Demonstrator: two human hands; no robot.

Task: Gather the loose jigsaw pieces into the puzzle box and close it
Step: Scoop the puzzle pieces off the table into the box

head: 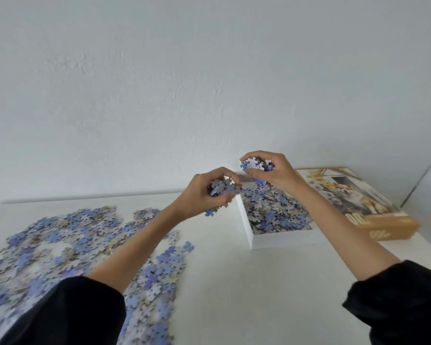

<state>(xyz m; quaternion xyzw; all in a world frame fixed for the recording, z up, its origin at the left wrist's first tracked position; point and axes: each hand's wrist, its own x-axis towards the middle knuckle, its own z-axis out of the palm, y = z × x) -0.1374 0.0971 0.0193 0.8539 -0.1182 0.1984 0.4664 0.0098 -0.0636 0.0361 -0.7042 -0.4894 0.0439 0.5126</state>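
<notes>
Two hands hold puzzle pieces at the open box.
A bare strip of white table (224,282) lies between the loose pieces (72,245), spread flat at lower left, and the white box (284,239) right of the middle, by the wall (209,95). The left hand (197,195) curls its fingers round a bunch at the box's left edge. The right hand (276,173) grips another bunch above the box. The pieces are blue and grey, knobbly. The picture lid (353,192) lies just right of the box.

Loose pieces (60,245) left, box (284,241) right
They're spread on the table (234,295), more in the box, lid (358,202) just right of it.
</notes>
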